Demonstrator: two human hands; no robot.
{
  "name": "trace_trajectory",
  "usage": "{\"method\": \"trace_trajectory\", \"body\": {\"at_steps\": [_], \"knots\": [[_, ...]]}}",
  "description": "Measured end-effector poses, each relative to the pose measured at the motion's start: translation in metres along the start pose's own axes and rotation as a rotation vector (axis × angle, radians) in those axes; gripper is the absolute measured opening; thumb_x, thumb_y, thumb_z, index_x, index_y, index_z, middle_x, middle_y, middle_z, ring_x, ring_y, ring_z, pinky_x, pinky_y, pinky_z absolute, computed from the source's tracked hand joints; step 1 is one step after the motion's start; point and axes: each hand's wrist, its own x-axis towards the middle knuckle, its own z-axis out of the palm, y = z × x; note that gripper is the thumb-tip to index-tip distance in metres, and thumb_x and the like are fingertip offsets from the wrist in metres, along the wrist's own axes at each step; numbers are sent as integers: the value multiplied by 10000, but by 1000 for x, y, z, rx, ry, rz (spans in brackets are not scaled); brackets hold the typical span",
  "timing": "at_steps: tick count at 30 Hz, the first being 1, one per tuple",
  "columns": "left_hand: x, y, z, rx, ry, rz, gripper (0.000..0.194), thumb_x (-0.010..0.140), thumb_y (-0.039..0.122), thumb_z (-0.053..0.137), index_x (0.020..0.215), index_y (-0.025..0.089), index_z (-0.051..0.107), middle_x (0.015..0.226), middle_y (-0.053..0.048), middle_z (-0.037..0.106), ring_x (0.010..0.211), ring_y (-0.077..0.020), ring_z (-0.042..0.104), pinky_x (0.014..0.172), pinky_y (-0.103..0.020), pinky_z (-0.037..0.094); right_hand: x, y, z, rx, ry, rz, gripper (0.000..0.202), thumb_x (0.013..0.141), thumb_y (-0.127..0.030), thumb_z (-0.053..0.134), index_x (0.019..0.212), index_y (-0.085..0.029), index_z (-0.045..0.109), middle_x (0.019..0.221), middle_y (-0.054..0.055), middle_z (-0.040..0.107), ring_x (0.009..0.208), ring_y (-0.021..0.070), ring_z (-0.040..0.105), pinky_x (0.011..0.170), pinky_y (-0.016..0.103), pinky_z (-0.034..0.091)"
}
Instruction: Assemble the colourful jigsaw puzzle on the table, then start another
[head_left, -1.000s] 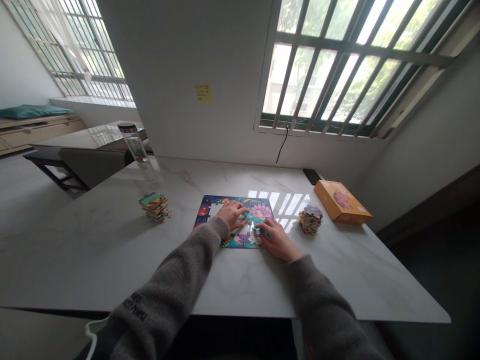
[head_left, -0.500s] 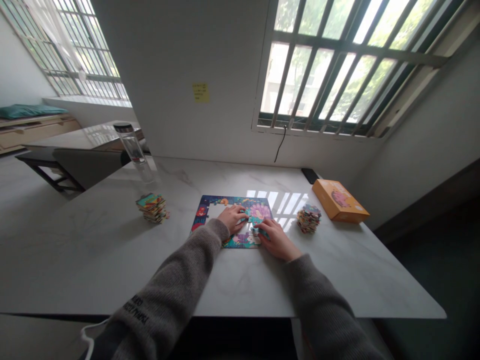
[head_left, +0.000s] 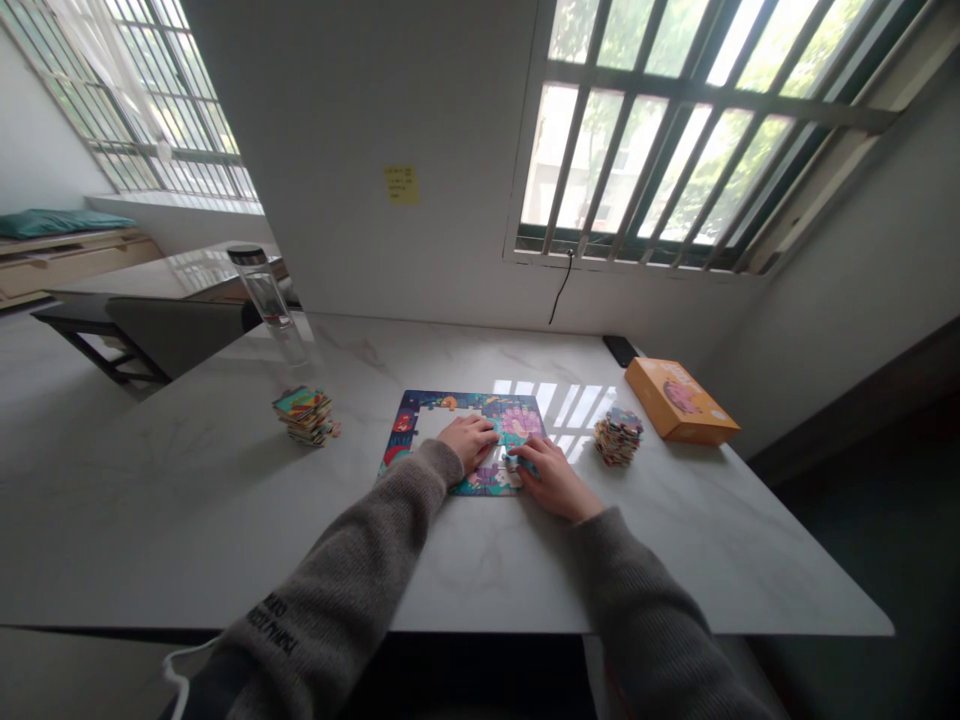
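Note:
A colourful jigsaw puzzle (head_left: 519, 418) lies flat on the white marbled table, its border joined and a white gap showing inside it. My left hand (head_left: 470, 440) rests on the middle of the puzzle, fingers close together and bent over the inner edge of the gap; whatever is under them is hidden. At the lower right of the puzzle, my right hand (head_left: 551, 476) has thumb and fingers pinched on a small puzzle piece (head_left: 511, 462), mostly covered by the fingertips.
One stack of puzzle pieces (head_left: 304, 414) stands left of the puzzle, another stack (head_left: 618, 438) to its right. Beyond are an orange box (head_left: 681, 402), a black phone (head_left: 619, 351) and, at the back left, a clear bottle (head_left: 268, 296). The table's front edge (head_left: 480, 632) runs below my forearms.
My left hand has shifted slightly and its fingers have drawn closer together on the puzzle. My right hand has hardly moved.

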Motion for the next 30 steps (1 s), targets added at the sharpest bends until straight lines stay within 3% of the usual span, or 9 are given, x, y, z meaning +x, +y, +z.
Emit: {"method": "trace_trajectory", "body": {"at_steps": [6, 10, 12, 15, 19, 22, 30], "knots": [[-9, -15, -5, -84, 56, -11, 329, 890, 237, 595, 1207, 202, 674, 1247, -97, 665, 1154, -269, 580, 1008, -433, 481, 1, -2, -1, 6, 2, 1, 268, 918, -176, 565, 1163, -247, 646, 1084, 78, 631, 1020, 241, 561, 899, 382, 469], [-21, -33, -18, -67, 132, -147, 252, 906, 240, 560, 1101, 193, 713, 1132, -85, 705, 1081, -272, 599, 989, -453, 479, 0, -2, -2, 6, -1, 4, 264, 923, -183, 562, 1165, -242, 649, 1075, 80, 638, 1033, 246, 561, 901, 386, 475], [-25, -37, -19, -88, 122, -151, 237, 912, 231, 549, 1067, 203, 725, 1118, -68, 714, 1077, -261, 600, 996, -441, 476, 0, -2, -2, 3, 2, 4, 262, 925, -180, 558, 1160, -242, 655, 1071, 79, 644, 1030, 246, 564, 901, 387, 481], [-28, -33, -13, -130, 60, -98, 224, 908, 221, 556, 1039, 206, 738, 1131, -57, 721, 1065, -249, 606, 992, -425, 482, 3, -3, -3, -16, 35, 4, 247, 946, -180, 532, 1145, -235, 668, 1077, 83, 656, 1035, 250, 563, 917, 398, 491], [-26, -22, -5, -138, 9, -47, 292, 904, 228, 562, 1157, 217, 708, 1226, -68, 695, 1116, -258, 587, 982, -429, 485, 13, -6, -1, -62, 84, -42, 287, 960, -169, 507, 1190, -225, 670, 1173, 92, 667, 1126, 266, 549, 997, 440, 480], [-26, -17, -5, -132, -6, -45, 336, 903, 230, 558, 1215, 209, 681, 1263, -74, 680, 1151, -271, 572, 994, -446, 477, 20, -5, 7, -67, 60, -82, 347, 952, -145, 509, 1261, -219, 648, 1292, 94, 643, 1216, 267, 530, 1052, 453, 456], [-28, -17, -4, -125, 12, -56, 349, 885, 230, 583, 1222, 217, 672, 1263, -73, 682, 1155, -274, 573, 974, -452, 485, 21, -1, 17, -39, 11, -73, 359, 955, -178, 529, 1295, -241, 627, 1312, 86, 648, 1216, 258, 553, 1054, 466, 451]]}}
